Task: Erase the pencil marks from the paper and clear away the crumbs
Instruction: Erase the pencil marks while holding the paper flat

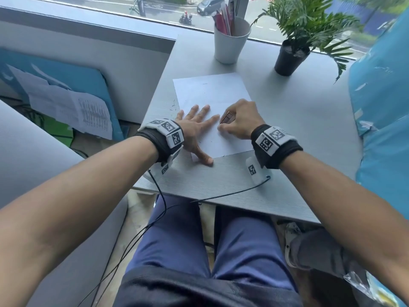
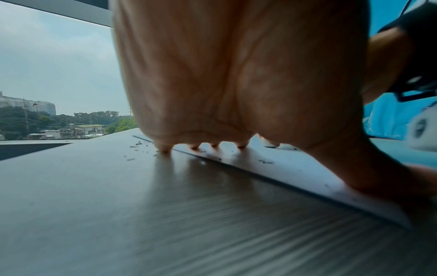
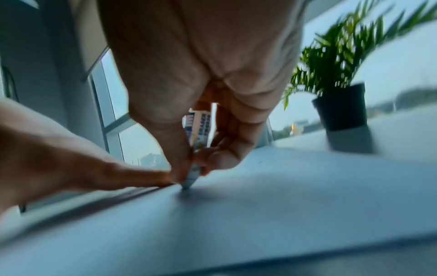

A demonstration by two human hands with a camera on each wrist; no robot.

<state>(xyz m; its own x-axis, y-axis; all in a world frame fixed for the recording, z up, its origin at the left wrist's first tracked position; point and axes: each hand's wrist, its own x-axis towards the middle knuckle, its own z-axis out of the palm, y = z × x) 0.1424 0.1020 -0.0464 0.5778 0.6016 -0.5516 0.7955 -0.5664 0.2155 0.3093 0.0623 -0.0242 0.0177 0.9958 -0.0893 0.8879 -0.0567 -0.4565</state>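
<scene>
A white sheet of paper lies on the grey table. My left hand lies flat on the paper's left part, fingers spread, thumb at the near edge. My right hand pinches an eraser in a printed sleeve and presses its tip on the paper beside the left index finger. In the right wrist view the eraser stands between thumb and fingers, tip on the paper. Dark eraser crumbs lie on the table by the left fingertips, and a few more crumbs on the paper.
A white cup of pens stands at the back of the table, a potted plant in a black pot to its right. A blue cloth borders the right side. Cables hang over the near edge.
</scene>
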